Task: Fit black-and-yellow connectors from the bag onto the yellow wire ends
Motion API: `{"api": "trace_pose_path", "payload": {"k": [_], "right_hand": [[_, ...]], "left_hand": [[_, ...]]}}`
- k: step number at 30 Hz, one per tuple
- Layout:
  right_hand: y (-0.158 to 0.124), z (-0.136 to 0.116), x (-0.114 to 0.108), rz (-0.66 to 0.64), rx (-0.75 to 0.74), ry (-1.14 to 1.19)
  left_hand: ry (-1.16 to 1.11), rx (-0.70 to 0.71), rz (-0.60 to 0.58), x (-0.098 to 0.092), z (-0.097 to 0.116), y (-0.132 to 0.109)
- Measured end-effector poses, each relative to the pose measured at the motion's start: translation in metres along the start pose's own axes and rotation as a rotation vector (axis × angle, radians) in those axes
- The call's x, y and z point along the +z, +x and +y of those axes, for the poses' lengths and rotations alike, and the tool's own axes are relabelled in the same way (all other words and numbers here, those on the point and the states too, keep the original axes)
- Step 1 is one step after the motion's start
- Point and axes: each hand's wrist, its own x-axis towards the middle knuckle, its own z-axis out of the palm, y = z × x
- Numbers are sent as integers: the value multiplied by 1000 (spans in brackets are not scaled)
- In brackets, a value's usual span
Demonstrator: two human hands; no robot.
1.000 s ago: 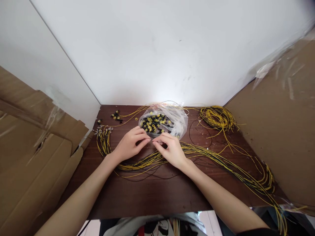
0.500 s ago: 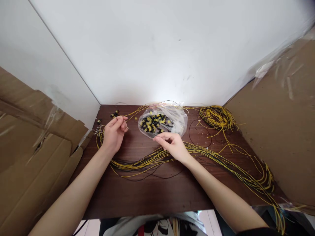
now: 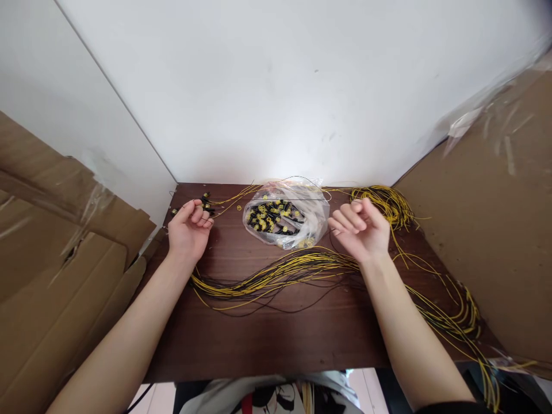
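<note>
A thin black wire runs straight and level between my two hands, passing in front of the far part of a clear plastic bag. At the left, my left hand is closed, thumb and finger pinched on one end of the wire. My right hand is also closed in a pinch, with the wire leading to its fingertips. Inside the bag lie many small black connectors with yellow parts. Below both hands, a long bundle of yellow and black wires crosses the brown table.
A coil of yellow wire sits at the back right. Several loose connectors lie behind my left hand, and a small yellow ring rests left of the bag. Cardboard panels flank both sides; a white wall stands behind.
My right hand has moved right from the bag's front edge to beyond its right side. My left hand has shifted slightly left. The black wire now stretches taut between them.
</note>
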Motion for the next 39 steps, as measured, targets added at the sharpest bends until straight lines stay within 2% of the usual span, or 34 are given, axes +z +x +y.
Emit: {"api": "trace_pose_path", "payload": {"k": [3,7,11,13,15,18,22,25,28,32,35,39], "right_hand": [[1,-10,-12,57,-77,190],[1,-16,-21,66,-155,602],[0,-17,-27,140,-168,985],[0,-16,-30,145,-137,1097],[1,-16,-33,132,-106,1091],[4,-15,-34,110,-63,792],[8,-5,-24,183,29,107],[7,17,-13,215,1,-366],[3,40,-5,99,-20,-661],[-4,53,3,-49,-248,-1247],[-8,54,4,-98,-281,-1509],[-8,58,5,-116,-234,-1663]], "left_hand": [[31,15,28,2,0,0],[91,53,40,6,0,-2],[156,111,31,10,-1,-5],[175,139,38,12,-2,-5],[177,164,60,12,-3,-4],[210,187,77,11,-5,-3],[325,217,29,9,-9,-5],[423,244,-12,9,-12,-7],[526,288,-53,8,-17,-10],[693,280,-116,7,-22,-13],[745,259,-147,8,-25,-16],[772,252,-182,8,-26,-18]]}}
